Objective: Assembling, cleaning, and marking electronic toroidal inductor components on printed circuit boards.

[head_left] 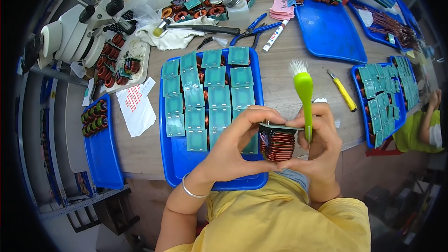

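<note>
Between my hands is a copper-wire coil point(281, 147) with a green circuit board along its top edge, held on its side above the table's front edge. My left hand point(233, 147), wearing a bangle, grips the coil and board from the left. My right hand point(325, 135) is closed on their right side and also keeps a brush point(303, 88) between its fingers. The brush has a lime-green handle, with its white bristles pointing up. Partly under my left hand lies a blue tray point(179, 161) with rows of similar board-topped coils point(215, 75).
Pliers point(254, 30), a white marker point(275, 36) and a yellow utility knife point(343, 91) lie on the table. Blue trays point(333, 30) stand far right, another tray point(105, 158) left. A microscope point(70, 37) is at back left. Another person's arm point(427, 121) shows at right.
</note>
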The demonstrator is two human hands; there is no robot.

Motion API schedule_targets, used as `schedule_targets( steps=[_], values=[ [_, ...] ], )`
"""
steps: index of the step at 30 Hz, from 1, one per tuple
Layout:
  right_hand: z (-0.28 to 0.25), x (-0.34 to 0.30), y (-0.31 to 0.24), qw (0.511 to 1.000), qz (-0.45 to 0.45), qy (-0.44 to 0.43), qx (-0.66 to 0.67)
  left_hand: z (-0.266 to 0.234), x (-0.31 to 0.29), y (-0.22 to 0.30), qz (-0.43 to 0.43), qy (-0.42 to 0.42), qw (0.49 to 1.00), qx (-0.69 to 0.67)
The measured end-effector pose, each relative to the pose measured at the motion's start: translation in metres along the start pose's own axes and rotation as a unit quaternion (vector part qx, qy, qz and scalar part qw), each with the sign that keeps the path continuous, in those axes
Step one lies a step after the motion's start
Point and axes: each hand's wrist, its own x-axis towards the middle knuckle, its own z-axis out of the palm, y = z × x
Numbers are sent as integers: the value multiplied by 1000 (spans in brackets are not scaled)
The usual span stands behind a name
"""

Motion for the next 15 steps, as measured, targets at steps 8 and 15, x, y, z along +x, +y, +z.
schedule_targets(
  steps=[8,15],
  values=[
    [-2,2,-5,999,-21,-16,-24,-3,2,5,45,-9,991,129],
    [-30,3,-9,993,-17,-25,-116,-4,2,-5,85,115,957,254]
  ],
)
